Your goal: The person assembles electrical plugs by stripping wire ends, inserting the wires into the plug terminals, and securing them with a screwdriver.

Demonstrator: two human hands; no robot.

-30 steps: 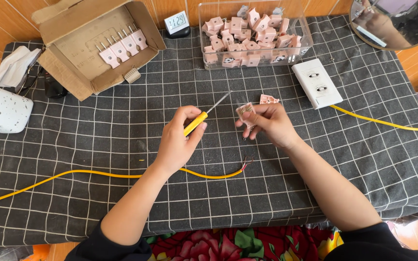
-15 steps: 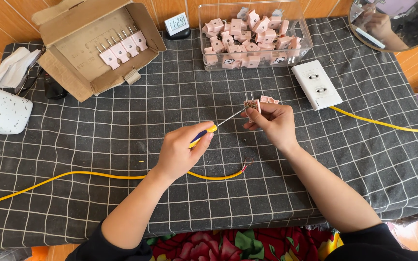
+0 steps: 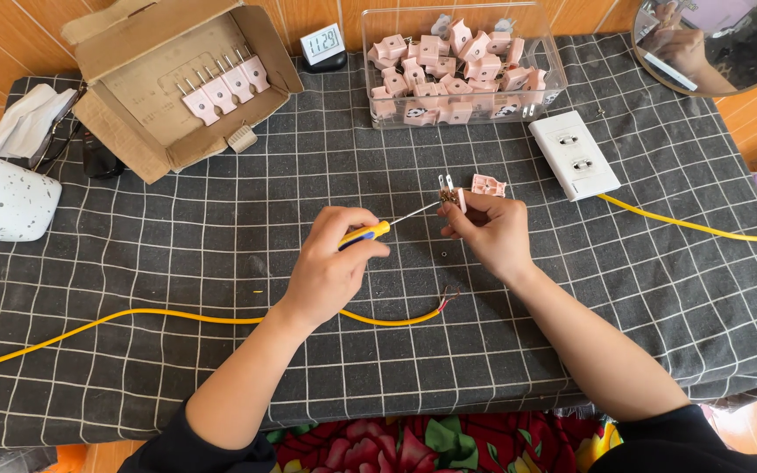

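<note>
Right hand (image 3: pixel 488 229) pinches a small pink plastic two-pin plug half (image 3: pixel 450 196), light, rigid, fiddly, best held by its sides; left hand (image 3: pixel 330 267) grips a yellow-handled screwdriver (image 3: pixel 387 222) tipped at it

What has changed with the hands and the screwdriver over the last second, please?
The left hand swung the screwdriver from pointing up and away to lying level, its tip now brought against the plug in the right hand. The right hand raised the plug slightly to meet it. Nothing was let go. The yellow cable, box, tub and socket stayed put.
</note>
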